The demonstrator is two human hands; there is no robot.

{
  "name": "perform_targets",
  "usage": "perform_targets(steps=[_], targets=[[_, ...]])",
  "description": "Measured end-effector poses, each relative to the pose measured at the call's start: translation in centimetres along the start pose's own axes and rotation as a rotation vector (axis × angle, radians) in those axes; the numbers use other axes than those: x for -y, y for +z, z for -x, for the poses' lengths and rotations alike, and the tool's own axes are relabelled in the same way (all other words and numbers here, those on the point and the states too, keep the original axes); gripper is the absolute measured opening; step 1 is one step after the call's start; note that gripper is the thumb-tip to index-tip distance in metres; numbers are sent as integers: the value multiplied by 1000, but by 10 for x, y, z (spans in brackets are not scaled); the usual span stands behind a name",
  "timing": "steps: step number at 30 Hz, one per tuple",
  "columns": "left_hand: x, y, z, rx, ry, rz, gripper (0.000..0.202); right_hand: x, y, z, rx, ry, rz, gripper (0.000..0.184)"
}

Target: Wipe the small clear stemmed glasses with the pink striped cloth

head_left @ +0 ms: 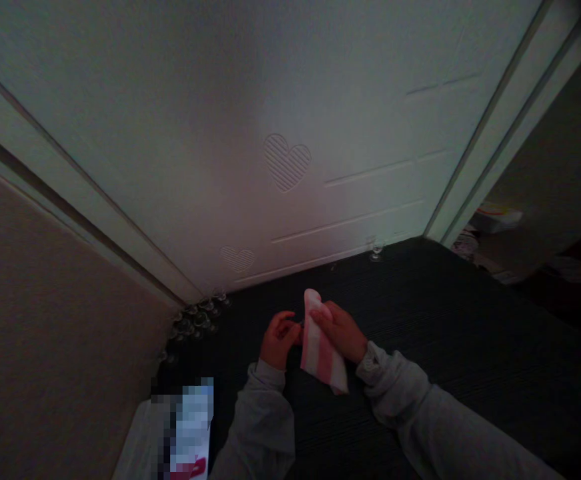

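A pale panel [195, 133] with hearts pressed into it backs a dark table [420, 313]. Small glasses [201, 321] cluster by the far left corner, and a lone glass [376, 251] stands farther right, near the panel. The right grip [343, 330] pinches a striped cloth [318, 353], which pokes out beyond the fingertips and hangs below them. The left grip [278, 340] curls just beside the cloth's left edge; in such dimness, I cannot tell whether it pinches anything.

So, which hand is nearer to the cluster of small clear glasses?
The left hand, right of the cluster; the right hand is farther right, holding a pink-white striped cloth.
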State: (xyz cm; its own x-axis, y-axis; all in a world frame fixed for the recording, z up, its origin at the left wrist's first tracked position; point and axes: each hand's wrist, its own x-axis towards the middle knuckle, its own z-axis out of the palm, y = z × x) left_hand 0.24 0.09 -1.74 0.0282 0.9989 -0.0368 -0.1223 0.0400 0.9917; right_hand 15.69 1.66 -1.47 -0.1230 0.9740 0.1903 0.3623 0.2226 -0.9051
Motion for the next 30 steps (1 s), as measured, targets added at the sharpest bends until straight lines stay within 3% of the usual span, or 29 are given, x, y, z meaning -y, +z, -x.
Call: perform_targets(steps=[4, 13, 30], targets=[[6, -3, -3, -16, -6, 0, 31, -1, 0, -1, 8, -22, -5, 24], [9, -4, -5, -22, -43, 31, 43, -1, 0, -1, 64, -88, -35, 16], [6, -3, -1, 41, -16, 27, 36, 2, -1, 0, 45, -18, 8, 20]])
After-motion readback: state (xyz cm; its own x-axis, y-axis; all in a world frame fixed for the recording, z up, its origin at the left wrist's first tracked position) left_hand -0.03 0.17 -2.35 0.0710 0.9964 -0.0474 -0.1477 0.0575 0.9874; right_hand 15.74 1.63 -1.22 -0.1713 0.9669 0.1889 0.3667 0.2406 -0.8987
